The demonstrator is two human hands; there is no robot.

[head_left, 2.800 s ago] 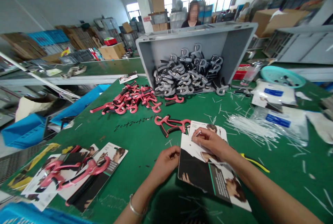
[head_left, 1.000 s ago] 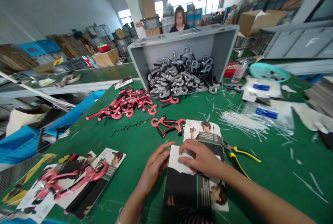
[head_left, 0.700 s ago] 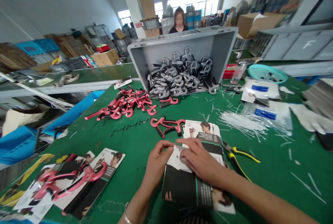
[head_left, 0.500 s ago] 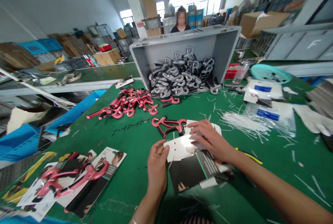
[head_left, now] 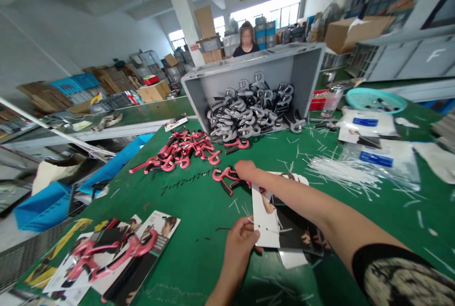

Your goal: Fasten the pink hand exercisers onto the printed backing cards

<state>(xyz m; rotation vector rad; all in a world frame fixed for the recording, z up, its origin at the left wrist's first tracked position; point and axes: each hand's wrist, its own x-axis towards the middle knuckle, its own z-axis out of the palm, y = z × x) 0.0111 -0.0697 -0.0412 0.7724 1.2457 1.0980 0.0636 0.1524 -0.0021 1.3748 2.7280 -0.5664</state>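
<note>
My left hand (head_left: 243,237) is closed on the edge of a printed cardboard backing card (head_left: 266,231), thumb on top beside two punched holes. A thin white cable tie shows at the card. My right hand (head_left: 246,170) reaches over the card to pink-and-black hand grip strengtheners (head_left: 224,174) just beyond it; its fingers are hidden, so I cannot see whether it holds one. More cards lie beneath, partly covered by my right forearm. At the left, pink grip strengtheners (head_left: 122,254) rest on printed cards (head_left: 161,223).
A grey crate (head_left: 307,83) on its side holds many grey grip strengtheners. Left of it lies a heap of pink ones (head_left: 185,149). White cable ties (head_left: 337,171), plastic bags (head_left: 384,161) and a turquoise basin (head_left: 377,99) are on the right. A person (head_left: 246,40) is behind the crate.
My right hand has left the card and moved forward and left to the pink grip strengtheners. The card has turned in my left hand, which has shifted right.
</note>
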